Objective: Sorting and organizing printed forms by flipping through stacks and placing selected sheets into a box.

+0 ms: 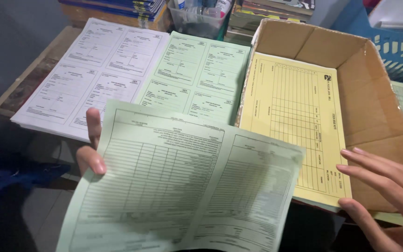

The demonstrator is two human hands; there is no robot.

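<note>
So, a large pale-green printed form sheet (183, 186) is being held up at about 6 o'clock in the view, pinched along its left edge by the left hand (91, 151): the thumb is pressed on the front near the corner, one finger is seen poking up behind the paper, the rest are hidden. Over at 4 o'clock the right hand (388, 196) is held open, fingers spread and slightly curled, nothing gripped, fingertips just beside the near edge of a stack of yellow ruled forms (295, 121) that's sitting in an open brown cardboard box (374, 102). At 11 and 12 o'clock, a white stack of forms (89, 70) and a light-green stack of forms (197, 74) are laid side by side on the tabletop. Looks like a sorting step is in hand; next the sheet would probably need matching to the green pile and squaring up on top.
</note>
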